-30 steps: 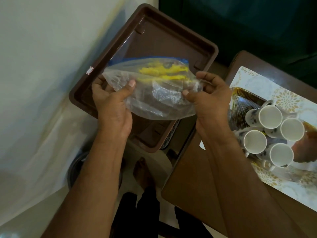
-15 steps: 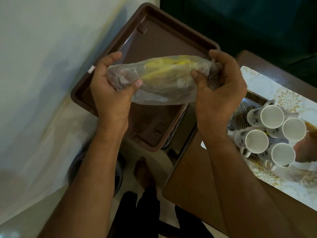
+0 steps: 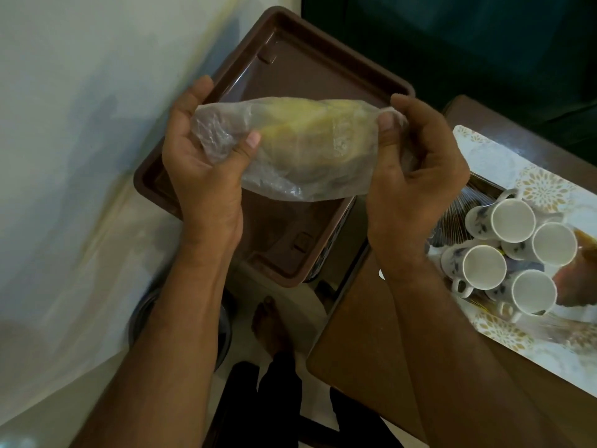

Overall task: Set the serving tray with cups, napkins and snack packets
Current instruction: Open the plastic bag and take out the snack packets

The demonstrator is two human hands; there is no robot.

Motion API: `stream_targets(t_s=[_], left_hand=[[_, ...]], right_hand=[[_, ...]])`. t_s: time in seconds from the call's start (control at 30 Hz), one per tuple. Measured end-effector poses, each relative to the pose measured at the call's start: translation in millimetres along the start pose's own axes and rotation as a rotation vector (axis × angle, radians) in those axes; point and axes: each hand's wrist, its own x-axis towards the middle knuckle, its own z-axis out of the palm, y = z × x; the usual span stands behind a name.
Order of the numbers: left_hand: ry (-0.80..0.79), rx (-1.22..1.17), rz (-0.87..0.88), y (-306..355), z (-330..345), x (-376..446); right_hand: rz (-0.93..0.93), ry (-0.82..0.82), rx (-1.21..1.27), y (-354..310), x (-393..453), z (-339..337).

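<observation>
Pinching a clear snack bag [image 3: 300,150] endwise, left hand [image 3: 206,163] and right hand [image 3: 416,169] raised, palms inward.

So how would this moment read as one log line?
hands: left and right hold snack bag | over: brown tray | cups: on table

Both bare forearms are reaching forward from the bottom of the view, side by side; the left hand [image 3: 206,156] is gripping one end of the plastic bag [image 3: 300,147], its thumb pressing on top and its fingers curling behind; the right hand [image 3: 416,169] is pinching the other end between thumb and bent fingers; both hands are holding it in the air, palms turned toward each other.
</observation>
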Motion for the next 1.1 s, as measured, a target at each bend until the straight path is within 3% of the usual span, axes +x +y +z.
stream_targets(t_s=[0.27, 0.47, 0.67, 0.9, 1.1], left_hand=[[0.147, 0.333, 0.121, -1, 1, 4], [0.194, 0.441, 0.226, 4, 1, 3], [0.27, 0.574, 0.17, 8, -2, 10], [0.184, 0.499, 0.268, 24, 4, 14], [0.142, 0.413, 0.388, 31, 8, 22]], right_hand=[[-0.202, -0.146, -0.143, 3, 0, -2], [-0.234, -0.082, -0.252, -1, 3, 0], [-0.192, -0.052, -0.2, -4, 9, 5], [-0.179, 0.012, -0.056, -12, 16, 9], [-0.177, 0.046, -0.096, -18, 17, 7]])
